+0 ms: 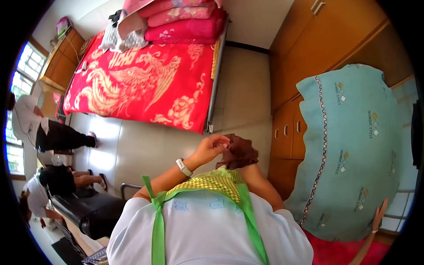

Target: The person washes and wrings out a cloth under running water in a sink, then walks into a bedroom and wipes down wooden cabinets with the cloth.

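Note:
My left hand (213, 148), with a white watch (183, 168) on its wrist, is in front of my chest. Its fingers are curled and pinch the near edge of a crumpled dark brown cloth (240, 152). The cloth lies over the end of my right forearm (258, 181) and hides my right hand, so those fingers do not show. Below the cloth is the yellow checked apron (221, 183) with green straps that I wear over a white top.
A bed with a red patterned blanket (141, 84) and folded quilts (185, 22) stands ahead. Wooden cabinets (282, 132) line the right. Another person's hand (379, 216) touches a large teal cover (353, 154). Two people and a black chair (95, 212) are at left.

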A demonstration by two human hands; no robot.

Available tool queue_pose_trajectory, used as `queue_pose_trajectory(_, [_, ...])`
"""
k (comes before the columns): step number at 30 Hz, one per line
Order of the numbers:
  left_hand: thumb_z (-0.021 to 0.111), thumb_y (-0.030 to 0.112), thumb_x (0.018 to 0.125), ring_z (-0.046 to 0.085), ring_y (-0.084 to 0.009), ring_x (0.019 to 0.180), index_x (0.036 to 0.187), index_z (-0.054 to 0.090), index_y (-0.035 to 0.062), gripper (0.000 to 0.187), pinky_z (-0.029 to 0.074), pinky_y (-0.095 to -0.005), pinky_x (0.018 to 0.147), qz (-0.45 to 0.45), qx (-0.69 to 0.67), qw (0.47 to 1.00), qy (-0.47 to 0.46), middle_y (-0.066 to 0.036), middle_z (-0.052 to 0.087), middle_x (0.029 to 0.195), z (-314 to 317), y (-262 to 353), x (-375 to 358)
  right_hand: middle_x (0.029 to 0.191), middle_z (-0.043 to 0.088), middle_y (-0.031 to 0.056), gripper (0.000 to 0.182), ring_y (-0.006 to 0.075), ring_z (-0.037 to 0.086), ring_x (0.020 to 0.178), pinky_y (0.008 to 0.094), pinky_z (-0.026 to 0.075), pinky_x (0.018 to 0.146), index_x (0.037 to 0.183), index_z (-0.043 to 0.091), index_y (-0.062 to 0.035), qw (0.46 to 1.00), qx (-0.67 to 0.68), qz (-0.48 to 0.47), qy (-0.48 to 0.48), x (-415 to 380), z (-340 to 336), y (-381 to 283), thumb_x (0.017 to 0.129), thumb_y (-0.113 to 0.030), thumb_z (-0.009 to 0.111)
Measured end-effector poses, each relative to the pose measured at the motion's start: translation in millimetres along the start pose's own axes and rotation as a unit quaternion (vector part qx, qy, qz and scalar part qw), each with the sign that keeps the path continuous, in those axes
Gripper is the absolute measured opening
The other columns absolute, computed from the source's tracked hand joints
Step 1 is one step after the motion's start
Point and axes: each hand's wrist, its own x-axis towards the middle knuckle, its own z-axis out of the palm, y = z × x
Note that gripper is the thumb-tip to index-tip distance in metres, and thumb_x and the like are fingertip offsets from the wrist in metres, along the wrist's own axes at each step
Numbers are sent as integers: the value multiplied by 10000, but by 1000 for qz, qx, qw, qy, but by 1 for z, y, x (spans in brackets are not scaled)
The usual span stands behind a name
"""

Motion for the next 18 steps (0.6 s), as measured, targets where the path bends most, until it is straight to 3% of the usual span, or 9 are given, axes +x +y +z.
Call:
queue_pose_trajectory(1, [509,54,852,557,-121,880,1137,472,22,289,463,-251,767,-5,6,1000,-6,-46,591,955,0,-1,12,948,551,142,320,249,558,838,370,478,661,1009,546,-34,946,-321,15,31,-1,-14,-5,703,-117,588])
queue_pose_trajectory(4, [536,148,848,556,-164,886,1154,449,59,331,464,-289,769,-239,-224,942,72,-70,542,1050,5,0,51,933,560,140,307,267,561,826,376,474,656,997,558,-71,859,-491,90,117,-4,-42,-54,701,-149,587])
queue_pose_trajectory(6, [553,190,840,535,-208,944,1207,404,96,407,464,-365,788,-276,-241,929,42,-80,508,1092,11,-7,70,918,551,121,249,276,572,798,331,471,664,897,554,-61,858,-486,-83,143,16,-62,-25,703,-214,581])
queue_pose_trajectory(9, [545,229,846,451,-256,1094,1285,336,150,492,422,-514,840,-339,-339,872,99,-100,471,1155,23,8,91,849,549,96,266,258,523,831,348,450,724,953,531,-76,883,-358,-135,274,29,-69,17,741,-236,547])
queue_pose_trajectory(10, [545,229,846,451,-256,1094,1285,336,150,492,422,-514,840,-339,-340,873,92,-100,471,1155,19,8,99,871,536,95,291,258,521,837,358,445,711,954,527,-83,972,0,-15,235,29,-70,-26,706,-230,571])
queue_pose_trajectory(12, [524,219,860,413,-274,1152,1284,336,136,471,396,-510,894,-236,-491,836,-61,-110,436,1232,10,3,113,893,523,94,320,257,519,843,368,440,698,954,523,-91,913,356,103,169,38,-81,-49,672,-223,594])
queue_pose_trajectory(13, [480,217,883,428,-276,1150,1259,363,87,415,389,-475,930,-211,-480,850,-40,-121,430,1258,12,0,120,915,530,89,317,251,511,876,360,442,714,989,513,-83,987,-11,-63,146,44,-88,-46,706,-212,575])
queue_pose_trajectory(16, [514,258,866,517,-236,1043,1169,452,91,352,434,-449,876,-223,-372,901,10,-87,538,1104,-2,-1,139,1119,504,88,468,235,494,1022,302,444,826,1220,395,-90,964,-115,-174,162,64,-78,53,818,-270,553])
queue_pose_trajectory(18, [457,200,892,530,-251,1030,1178,441,21,338,432,-379,907,-231,-388,892,1,-121,523,1142,-15,12,156,1148,498,84,424,212,478,1060,298,449,843,1222,399,-69,821,570,2,-38,62,-107,30,834,-180,531])
